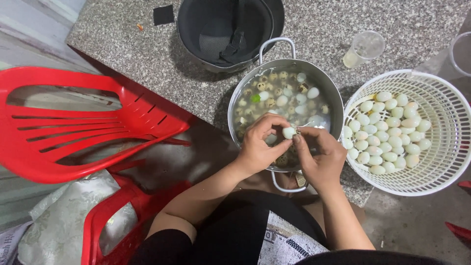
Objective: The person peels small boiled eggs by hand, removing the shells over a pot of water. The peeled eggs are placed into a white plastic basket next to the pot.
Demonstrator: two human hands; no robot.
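Speckled granite tabletop [147, 54]. Both hands — left hand [257, 147], right hand [319, 159] — fingers clamped on one small egg [288, 132] over the water-filled steel pot [333, 93]. Risk: wet egg slips, drops back into the pot — or tears under pinch.

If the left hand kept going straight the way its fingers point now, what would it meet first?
The left hand points up and right, with the small egg already at its fingertips. Past that, it would likely meet the water and eggs inside the steel pot, though its height above the water is unclear.
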